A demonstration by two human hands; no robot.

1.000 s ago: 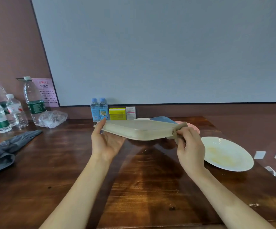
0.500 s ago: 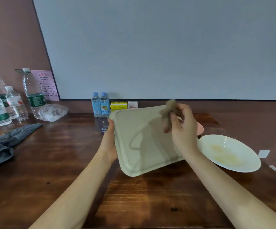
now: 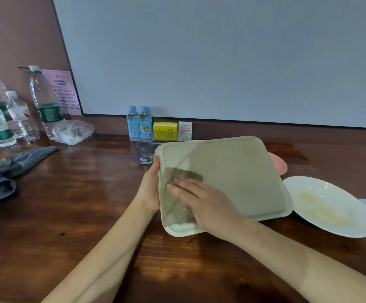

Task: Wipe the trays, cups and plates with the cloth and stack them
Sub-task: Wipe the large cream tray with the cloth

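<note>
A beige tray is tilted toward me above the wooden table. My left hand grips its left edge. My right hand lies flat with straight fingers on a brown cloth, pressing it against the tray's near left part. A white plate with a yellowish smear sits to the right. A pink plate shows behind the tray's right edge. A clear glass cup stands just behind the tray's left corner.
Two small blue-capped bottles and a yellow box stand at the wall. Larger water bottles and a crumpled plastic wrap are at the far left. A grey garment lies on the table's left.
The tray went from flat and edge-on to tilted with its face toward me. My right hand, which pinched the cloth at the tray's top, now presses it flat on the tray's lower left.
</note>
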